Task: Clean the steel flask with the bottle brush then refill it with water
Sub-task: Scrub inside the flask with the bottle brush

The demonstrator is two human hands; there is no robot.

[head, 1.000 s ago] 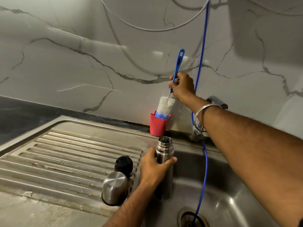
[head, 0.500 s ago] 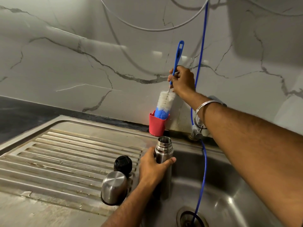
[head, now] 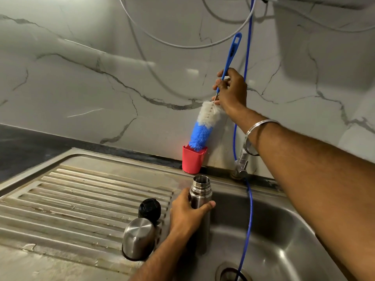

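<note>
The steel flask (head: 200,199) stands upright and uncapped at the left edge of the sink basin (head: 284,236), with my left hand (head: 186,213) wrapped around its upper body. My right hand (head: 231,92) grips the blue handle of the bottle brush (head: 205,126) against the marble wall. The brush hangs tilted, white bristles above blue, and only its tip is inside the red cup (head: 192,159) behind the sink.
The flask's steel cap cup (head: 139,238) and black stopper (head: 149,208) rest on the ribbed drainboard (head: 77,199). A blue hose (head: 248,209) runs from above past the tap (head: 241,165) into the drain (head: 231,274). A white cable loops on the wall.
My right hand has lifted the bottle brush upward, so most of the brush head is now out of the red cup. My left hand and the flask have stayed put.
</note>
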